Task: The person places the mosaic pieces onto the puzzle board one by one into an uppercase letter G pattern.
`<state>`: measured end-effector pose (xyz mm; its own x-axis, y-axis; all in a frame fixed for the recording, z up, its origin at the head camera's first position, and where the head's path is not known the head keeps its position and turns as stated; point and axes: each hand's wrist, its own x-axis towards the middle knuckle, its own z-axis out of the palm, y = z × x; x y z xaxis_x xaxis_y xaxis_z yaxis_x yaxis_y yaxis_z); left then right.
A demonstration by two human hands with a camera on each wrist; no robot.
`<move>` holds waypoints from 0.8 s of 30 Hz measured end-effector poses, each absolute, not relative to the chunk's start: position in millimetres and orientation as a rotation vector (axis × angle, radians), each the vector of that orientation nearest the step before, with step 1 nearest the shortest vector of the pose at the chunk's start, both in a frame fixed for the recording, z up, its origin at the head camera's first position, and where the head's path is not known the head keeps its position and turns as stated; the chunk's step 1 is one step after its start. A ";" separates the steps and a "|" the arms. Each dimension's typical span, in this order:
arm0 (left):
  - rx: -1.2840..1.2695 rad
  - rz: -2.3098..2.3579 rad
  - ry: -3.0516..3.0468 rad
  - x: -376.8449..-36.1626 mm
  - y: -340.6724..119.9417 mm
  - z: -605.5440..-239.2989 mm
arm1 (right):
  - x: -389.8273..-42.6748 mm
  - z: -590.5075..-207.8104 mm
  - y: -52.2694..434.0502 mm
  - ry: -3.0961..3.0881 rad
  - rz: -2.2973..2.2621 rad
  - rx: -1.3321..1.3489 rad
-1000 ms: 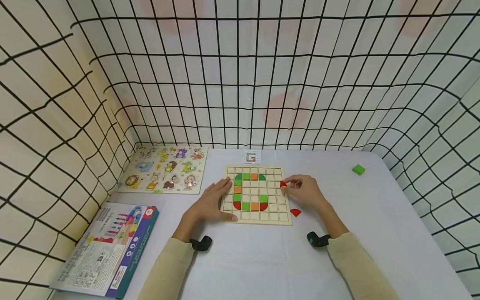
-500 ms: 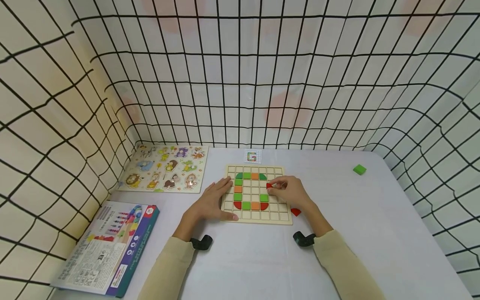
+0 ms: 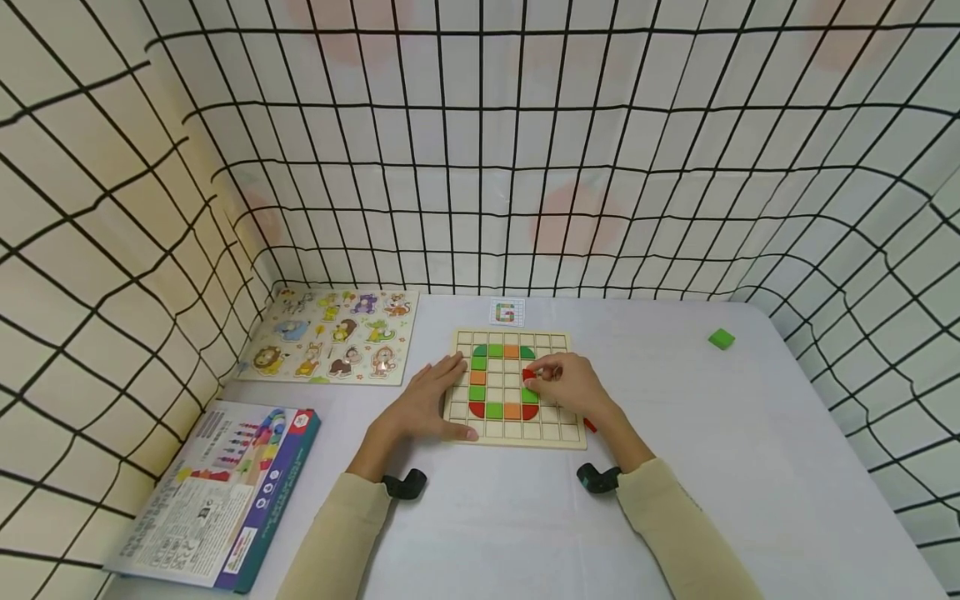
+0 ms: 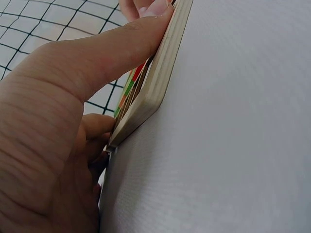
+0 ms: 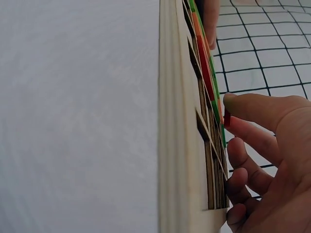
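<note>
The fingertips of the right hand (image 3: 572,385) pinch a small red piece (image 3: 528,375), thumb on one side and forefinger on the other, so the fingers are narrow and closed around it. In the right wrist view the same red piece (image 5: 227,119) shows only as a thin red edge between the thumb and the finger below it, held just above the face of the wooden grid board (image 3: 516,388). The piece lies at the left tip of this hand, over the cells on the right side of the coloured pattern, directly above the green tile (image 3: 529,395) of the lower right part. The open cells are under and to the left of the fingers, so the relation that matters is straight downward from the pinch. The left hand (image 3: 426,403) is further from the piece; its fingers are flat and relaxed, and its thumb (image 4: 121,46) presses along the near-left edge of the board (image 4: 158,80). A second red piece (image 3: 590,425) lies on the white table (image 3: 712,433), just beside the right wrist and mostly hidden.
</note>
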<state>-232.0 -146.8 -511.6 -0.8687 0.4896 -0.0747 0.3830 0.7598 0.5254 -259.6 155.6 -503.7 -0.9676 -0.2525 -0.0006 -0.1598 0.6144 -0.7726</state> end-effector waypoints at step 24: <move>0.705 0.771 2.751 -231.7 -147.0 -510.7 | -258.0 -505.2 171.8 2.693 -1.336 -0.424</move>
